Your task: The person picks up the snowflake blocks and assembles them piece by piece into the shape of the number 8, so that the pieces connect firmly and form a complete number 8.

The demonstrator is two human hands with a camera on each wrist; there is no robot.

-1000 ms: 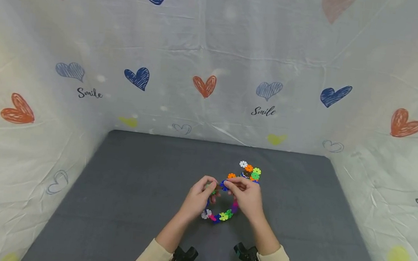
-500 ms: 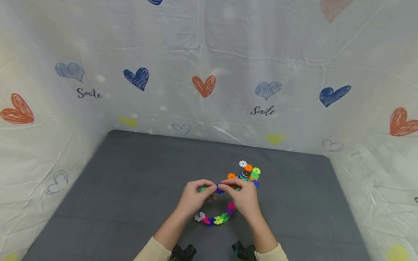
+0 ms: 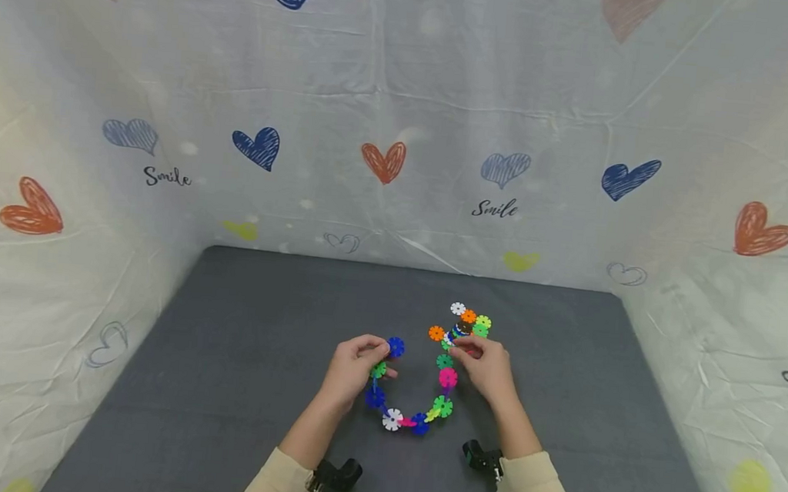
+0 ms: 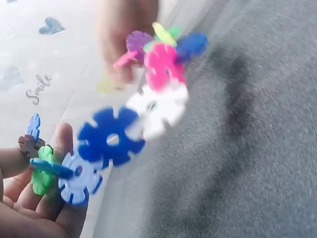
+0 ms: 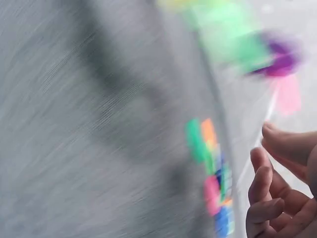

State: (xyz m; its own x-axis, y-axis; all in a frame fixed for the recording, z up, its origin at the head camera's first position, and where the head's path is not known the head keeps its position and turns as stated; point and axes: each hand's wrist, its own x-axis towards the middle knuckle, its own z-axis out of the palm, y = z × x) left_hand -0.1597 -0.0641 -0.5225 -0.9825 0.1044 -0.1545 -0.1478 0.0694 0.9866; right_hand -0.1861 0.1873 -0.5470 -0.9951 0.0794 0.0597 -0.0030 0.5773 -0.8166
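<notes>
High head view forward and down, wrist views close, disc chain (image 3: pixel 420 424) in all.

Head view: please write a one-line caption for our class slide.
Left hand holding a chain of interlocked notched discs, right hand beside a multicolored disc pile on a gray tabletop.

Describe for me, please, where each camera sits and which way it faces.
Head: worn on the head, facing forward and down over the table; left hand, right hand and both forearms show.
Left wrist: worn there, looking past the left hand along the disc chain; the blurred right hand shows beyond.
Right wrist: worn there, looking past the right hand toward the disc cluster.
Both wrist views share the chain.
</notes>
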